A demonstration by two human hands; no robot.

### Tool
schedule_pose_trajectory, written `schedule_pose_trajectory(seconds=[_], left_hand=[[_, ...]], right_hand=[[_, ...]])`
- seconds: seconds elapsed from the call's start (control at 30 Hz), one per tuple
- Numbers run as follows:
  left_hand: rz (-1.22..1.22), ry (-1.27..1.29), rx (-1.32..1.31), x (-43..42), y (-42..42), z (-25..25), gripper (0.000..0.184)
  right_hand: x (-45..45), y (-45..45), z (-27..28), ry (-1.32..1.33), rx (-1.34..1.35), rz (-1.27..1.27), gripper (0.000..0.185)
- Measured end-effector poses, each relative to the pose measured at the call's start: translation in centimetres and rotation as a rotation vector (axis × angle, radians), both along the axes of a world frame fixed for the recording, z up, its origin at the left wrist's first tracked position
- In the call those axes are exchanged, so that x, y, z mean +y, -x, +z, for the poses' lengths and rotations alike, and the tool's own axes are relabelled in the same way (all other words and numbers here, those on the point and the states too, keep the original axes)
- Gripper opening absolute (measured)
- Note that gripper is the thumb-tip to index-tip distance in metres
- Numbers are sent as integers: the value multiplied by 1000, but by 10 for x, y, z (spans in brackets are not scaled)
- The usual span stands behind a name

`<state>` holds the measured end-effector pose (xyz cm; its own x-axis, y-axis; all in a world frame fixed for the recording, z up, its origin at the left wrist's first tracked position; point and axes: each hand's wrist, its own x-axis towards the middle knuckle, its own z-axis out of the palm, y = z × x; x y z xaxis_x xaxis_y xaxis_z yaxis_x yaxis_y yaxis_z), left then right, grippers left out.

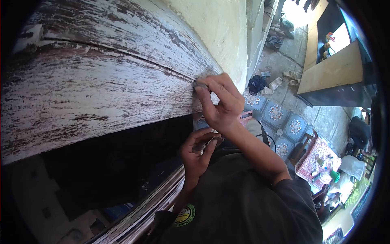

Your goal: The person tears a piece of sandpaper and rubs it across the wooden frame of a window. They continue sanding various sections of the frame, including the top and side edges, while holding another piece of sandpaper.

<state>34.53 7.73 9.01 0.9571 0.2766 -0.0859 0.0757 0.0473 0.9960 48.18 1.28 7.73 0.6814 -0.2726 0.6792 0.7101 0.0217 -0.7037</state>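
Note:
A wooden frame beam (pixel 101 87), with worn white paint and dark wood showing through, runs across the upper left of the head view. A long dark groove divides it lengthwise. My right hand (pixel 223 99) is closed at the groove near the beam's right end, its fingertips pinching a small dark piece that looks like folded sandpaper (pixel 200 85). Below it, in front of my chest, my left hand (pixel 197 154) is closed round a thin, bent brownish piece, which looks like sandpaper (pixel 218 140). Fingers partly hide both pieces.
A cream wall (pixel 211 28) adjoins the beam. Under the beam is a dark opening (pixel 101 175). Patterned blue tiles (pixel 276 114), scattered shoes (pixel 275 83), a wooden cabinet (pixel 335 69) and a low table with a patterned cloth (pixel 321 154) lie to the right.

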Motion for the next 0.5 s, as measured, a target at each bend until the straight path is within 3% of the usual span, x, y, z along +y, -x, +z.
schedule_pose_trajectory(seconds=[0.03, 0.1, 0.23, 0.33, 0.5], left_hand=[[-17, -32, -15, 3, 1, -4, 18], [-40, -64, -33, 4, 3, -6, 18], [-76, -61, -111, 0, 3, 1, 16], [-75, -38, -190, 0, 3, 1, 15], [16, -33, -200, -1, 9, 6, 14]], right_hand=[[4, -9, 20, -3, 11, 1, 17], [9, -27, 56, -140, -250, -45, 25], [3, -20, 40, -73, -258, -88, 25], [-2, -2, 16, 69, -99, -57, 25], [3, -27, 70, -74, -333, -100, 23]])
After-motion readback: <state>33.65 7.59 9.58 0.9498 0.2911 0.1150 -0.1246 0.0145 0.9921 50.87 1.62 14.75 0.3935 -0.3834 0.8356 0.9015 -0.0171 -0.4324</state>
